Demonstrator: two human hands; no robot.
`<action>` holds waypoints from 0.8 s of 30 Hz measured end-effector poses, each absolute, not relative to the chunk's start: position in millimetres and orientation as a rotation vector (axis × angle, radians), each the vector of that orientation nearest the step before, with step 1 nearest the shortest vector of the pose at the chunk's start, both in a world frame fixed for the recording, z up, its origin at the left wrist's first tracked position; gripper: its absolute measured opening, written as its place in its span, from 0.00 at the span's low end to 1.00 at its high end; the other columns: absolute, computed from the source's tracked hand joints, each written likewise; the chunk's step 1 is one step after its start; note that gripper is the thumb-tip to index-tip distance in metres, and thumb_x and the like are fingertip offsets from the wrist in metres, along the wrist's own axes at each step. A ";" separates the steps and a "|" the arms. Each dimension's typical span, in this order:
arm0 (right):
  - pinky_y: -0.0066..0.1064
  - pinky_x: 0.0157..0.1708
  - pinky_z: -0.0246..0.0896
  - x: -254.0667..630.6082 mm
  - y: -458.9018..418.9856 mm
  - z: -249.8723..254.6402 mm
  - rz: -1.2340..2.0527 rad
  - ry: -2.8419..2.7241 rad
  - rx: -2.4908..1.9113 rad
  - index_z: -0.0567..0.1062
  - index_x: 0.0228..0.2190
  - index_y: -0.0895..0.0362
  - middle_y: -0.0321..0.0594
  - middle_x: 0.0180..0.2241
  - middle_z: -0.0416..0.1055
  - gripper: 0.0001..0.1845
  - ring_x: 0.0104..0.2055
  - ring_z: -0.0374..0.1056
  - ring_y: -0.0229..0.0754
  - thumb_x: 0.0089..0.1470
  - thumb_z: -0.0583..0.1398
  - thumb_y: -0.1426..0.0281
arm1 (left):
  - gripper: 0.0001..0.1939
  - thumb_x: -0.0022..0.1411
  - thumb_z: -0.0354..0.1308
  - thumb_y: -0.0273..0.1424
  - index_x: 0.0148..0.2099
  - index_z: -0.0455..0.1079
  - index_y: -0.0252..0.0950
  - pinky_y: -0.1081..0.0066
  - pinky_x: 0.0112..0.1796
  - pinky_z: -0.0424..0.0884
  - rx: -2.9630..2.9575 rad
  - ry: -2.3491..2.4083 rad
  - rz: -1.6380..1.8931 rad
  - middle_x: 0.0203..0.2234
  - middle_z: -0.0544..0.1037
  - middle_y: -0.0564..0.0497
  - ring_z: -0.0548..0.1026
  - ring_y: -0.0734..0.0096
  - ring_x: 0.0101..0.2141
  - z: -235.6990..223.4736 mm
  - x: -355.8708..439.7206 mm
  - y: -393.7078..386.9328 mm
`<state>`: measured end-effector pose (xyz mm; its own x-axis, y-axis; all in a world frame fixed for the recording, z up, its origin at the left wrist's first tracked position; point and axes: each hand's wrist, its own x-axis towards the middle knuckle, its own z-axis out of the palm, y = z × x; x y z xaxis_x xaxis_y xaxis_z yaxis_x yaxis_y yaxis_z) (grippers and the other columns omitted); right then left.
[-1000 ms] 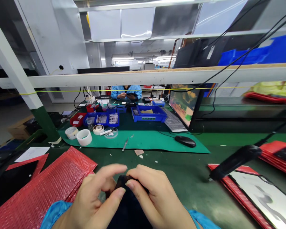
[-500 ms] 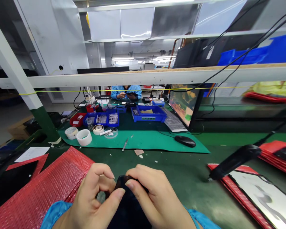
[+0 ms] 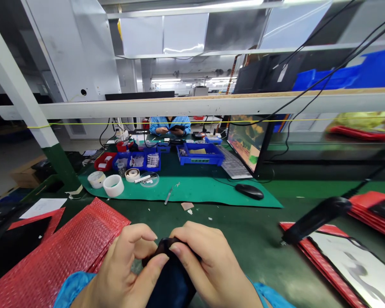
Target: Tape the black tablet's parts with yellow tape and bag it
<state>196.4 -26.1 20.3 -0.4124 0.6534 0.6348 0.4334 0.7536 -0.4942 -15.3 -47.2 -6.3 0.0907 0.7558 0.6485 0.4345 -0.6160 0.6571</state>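
Between my two hands, low in the middle, is a dark, glossy flat panel (image 3: 172,284), its top edge towards the far side of the bench. My left hand (image 3: 125,267) grips the panel's upper left, thumb on the near face and index finger arched above. On the upper right edge, my right hand (image 3: 208,261) pinches it between thumb and curled fingers. My palms and the bottom of the picture hide the rest of the panel, so its exact kind does not show.
Red bubble bags (image 3: 60,252) lie at left. An electric screwdriver (image 3: 317,220) hangs over a white-backed panel (image 3: 356,265) at right. Tweezers (image 3: 168,195), tape rolls (image 3: 113,185), a mouse (image 3: 249,191) and blue bins (image 3: 200,154) stand beyond. A co-worker (image 3: 170,125) sits opposite.
The panel has tipped slightly between my fingers, and its face catches more light. Both hands keep nearly the same grip and place.
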 end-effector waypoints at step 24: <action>0.30 0.31 0.55 195.1 -21.9 17.3 0.214 -2.046 -0.806 0.75 0.39 0.55 0.36 0.29 0.73 0.11 0.29 0.65 0.38 0.74 0.55 0.71 | 0.24 0.72 0.58 0.23 0.66 0.67 0.45 0.74 0.49 0.79 2.605 1.010 1.301 0.49 0.86 0.50 0.86 0.67 0.45 4.9 -25.4 -30.2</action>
